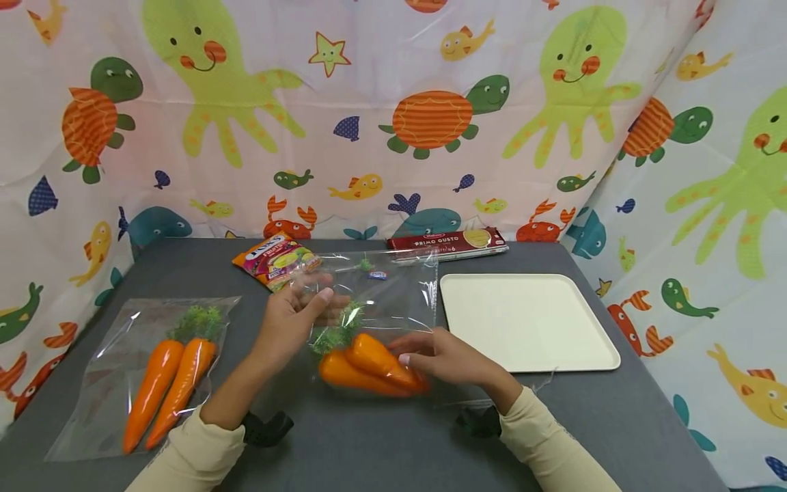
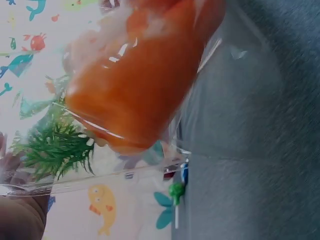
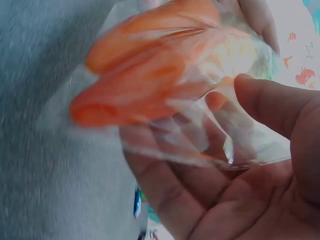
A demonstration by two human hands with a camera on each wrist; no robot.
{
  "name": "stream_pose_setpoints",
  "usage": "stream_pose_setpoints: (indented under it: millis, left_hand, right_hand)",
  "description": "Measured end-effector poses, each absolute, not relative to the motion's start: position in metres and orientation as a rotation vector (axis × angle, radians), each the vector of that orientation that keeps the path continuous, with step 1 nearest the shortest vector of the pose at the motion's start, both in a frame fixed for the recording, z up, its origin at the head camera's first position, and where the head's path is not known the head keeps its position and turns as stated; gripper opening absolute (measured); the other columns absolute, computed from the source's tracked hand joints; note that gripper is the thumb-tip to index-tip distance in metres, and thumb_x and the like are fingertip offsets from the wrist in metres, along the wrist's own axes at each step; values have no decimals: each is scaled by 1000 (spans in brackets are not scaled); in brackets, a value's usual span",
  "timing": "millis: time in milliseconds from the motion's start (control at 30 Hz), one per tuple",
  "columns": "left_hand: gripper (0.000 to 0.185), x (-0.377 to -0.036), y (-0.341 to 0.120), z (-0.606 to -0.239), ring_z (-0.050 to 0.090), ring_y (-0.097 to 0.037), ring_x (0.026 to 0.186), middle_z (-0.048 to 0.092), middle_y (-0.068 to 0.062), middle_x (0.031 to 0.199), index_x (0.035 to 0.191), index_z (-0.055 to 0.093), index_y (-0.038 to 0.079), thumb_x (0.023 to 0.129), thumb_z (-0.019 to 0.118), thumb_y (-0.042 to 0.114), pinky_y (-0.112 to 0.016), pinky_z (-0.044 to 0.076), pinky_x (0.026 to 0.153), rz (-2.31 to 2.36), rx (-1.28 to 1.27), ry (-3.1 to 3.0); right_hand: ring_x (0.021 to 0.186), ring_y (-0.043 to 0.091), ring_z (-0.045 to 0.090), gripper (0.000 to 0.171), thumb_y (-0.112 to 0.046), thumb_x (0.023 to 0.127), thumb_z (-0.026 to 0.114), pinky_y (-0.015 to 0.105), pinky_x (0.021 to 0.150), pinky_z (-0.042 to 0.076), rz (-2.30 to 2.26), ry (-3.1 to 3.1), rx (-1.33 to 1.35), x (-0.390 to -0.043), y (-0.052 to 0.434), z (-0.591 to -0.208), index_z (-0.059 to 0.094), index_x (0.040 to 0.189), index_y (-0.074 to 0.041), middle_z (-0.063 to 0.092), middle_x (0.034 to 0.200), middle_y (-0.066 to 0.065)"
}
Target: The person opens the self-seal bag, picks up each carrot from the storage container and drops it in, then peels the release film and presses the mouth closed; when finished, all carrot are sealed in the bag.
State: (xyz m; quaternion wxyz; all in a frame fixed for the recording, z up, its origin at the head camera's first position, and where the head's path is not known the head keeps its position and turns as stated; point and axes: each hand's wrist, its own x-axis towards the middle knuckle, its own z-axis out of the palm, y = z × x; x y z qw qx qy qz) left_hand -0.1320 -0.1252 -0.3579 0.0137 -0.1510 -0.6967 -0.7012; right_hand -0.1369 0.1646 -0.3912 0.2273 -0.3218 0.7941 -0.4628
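A clear plastic bag (image 1: 399, 294) with two orange carrots (image 1: 378, 362) and their green leafy tops (image 1: 338, 335) is held up above the grey table. My left hand (image 1: 301, 311) grips the bag's left edge, thumb in front and fingers showing through the plastic behind. At the right side, my right hand (image 1: 449, 359) holds the bag by the carrots' tips. In the right wrist view, the right hand's fingers (image 3: 160, 185) lie behind the plastic and its thumb is in front. The carrots (image 2: 140, 80) fill much of the left wrist view.
A second clear bag (image 1: 111, 383) with two carrots lies flat at the left. A colourful sweets bag (image 1: 270, 260) and a red biscuit pack (image 1: 455, 244) lie at the back. On the right is a cream tray (image 1: 529, 321). A small green lollipop-like item (image 2: 176, 192) is at the back.
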Motion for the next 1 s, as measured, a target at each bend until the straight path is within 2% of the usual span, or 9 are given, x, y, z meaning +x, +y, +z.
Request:
stream_pose_setpoints:
  millis: [100,267,500,633,767,1000]
  left_hand:
    - [42,-139,-131,-355,72,-26,84,71,-18,104,134,49,2,99,59,23,-38,57,73,-2192,-374,-2213]
    - [43,-149,-142,-359,72,-24,79,70,-22,105,136,49,2,101,56,25,-37,58,71,-2161,-261,-2318]
    - [46,-155,-154,-371,71,-23,78,72,-16,102,140,49,7,101,55,30,-36,58,70,-2079,-130,-2448]
    - [48,-156,-163,-378,70,-22,77,70,-18,106,142,46,5,102,54,31,-35,58,69,-2071,-54,-2516]
    - [50,-159,-173,-382,70,-21,74,71,-18,103,142,45,2,102,54,31,-33,57,64,-2056,11,-2579]
    - [51,-171,-184,-383,70,-23,74,71,-17,101,143,41,-2,103,52,27,-35,57,62,-2067,48,-2659]
  right_hand:
    - [87,16,66,30,-20,100,56,33,74,57,-1302,2149,-874,-136,156,-392,64,127,-10,68,114,0]
    - [89,15,68,29,-19,101,55,33,76,57,-1347,2103,-875,-136,142,-396,65,126,-9,69,111,0]
    - [81,17,68,27,-21,101,55,34,70,57,-1361,2078,-802,-135,129,-407,66,122,-10,71,101,-3]
    - [75,18,67,27,-23,100,56,35,65,57,-1372,2049,-755,-133,119,-415,67,121,-10,71,99,-3]
    - [69,21,66,27,-25,100,57,37,60,58,-1414,2008,-694,-132,110,-421,68,120,-10,71,98,-1]
    - [74,22,65,24,-24,99,58,39,55,57,-1490,1964,-595,-133,100,-425,69,114,-9,70,99,3]
